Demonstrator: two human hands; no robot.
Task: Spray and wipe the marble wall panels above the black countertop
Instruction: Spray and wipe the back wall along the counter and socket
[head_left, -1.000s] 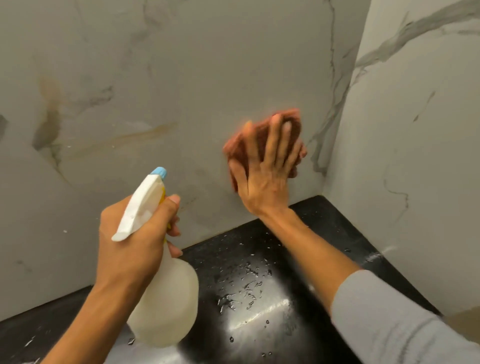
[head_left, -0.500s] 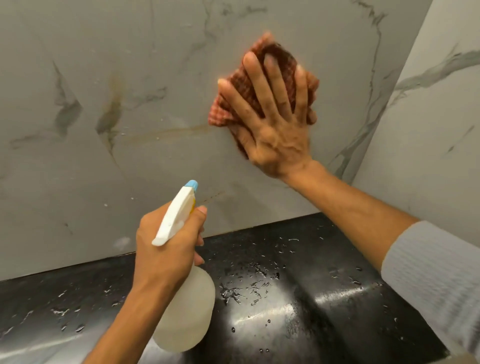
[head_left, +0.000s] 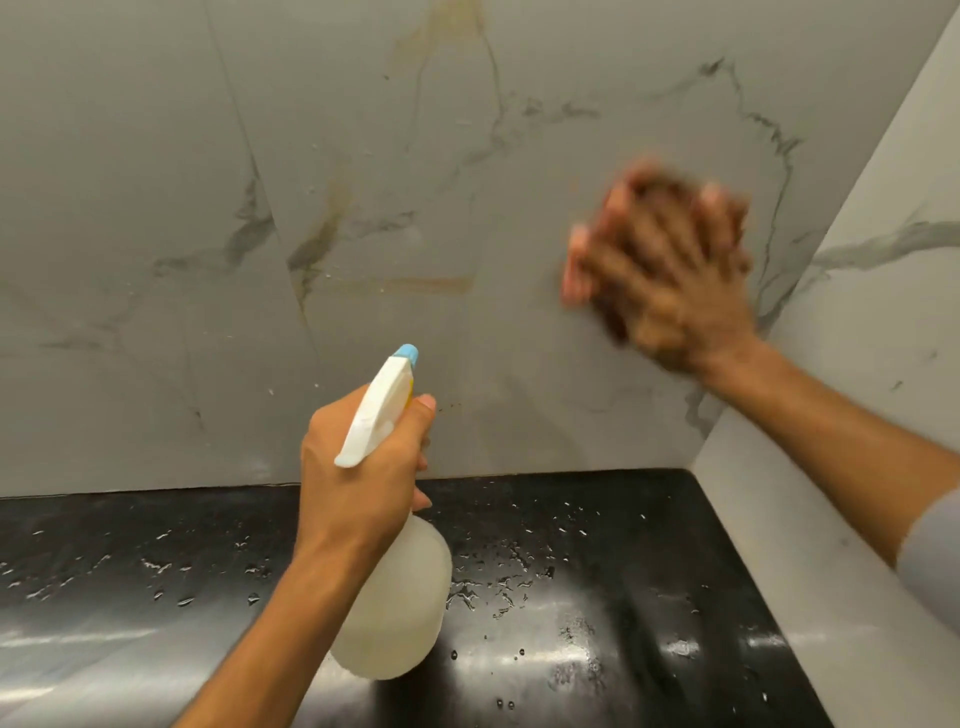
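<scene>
My left hand (head_left: 358, 483) grips the neck of a translucent white spray bottle (head_left: 400, 597) with a white trigger head and blue nozzle, held over the black countertop (head_left: 623, 597) and pointed at the back marble wall panel (head_left: 389, 156). My right hand (head_left: 670, 275), blurred by motion, presses a reddish checked cloth (head_left: 574, 270) flat against that panel near the corner with the right side panel (head_left: 872, 322). Most of the cloth is hidden under the fingers.
The countertop is wet with scattered water drops and shiny streaks. Brownish and grey veins run across the back panel. A vertical seam divides the back wall at left. The side wall closes off the right.
My right hand with the cloth has slid right and down toward the corner. The view has pulled back and shifted. My left hand keeps the bottle in the same hold.
</scene>
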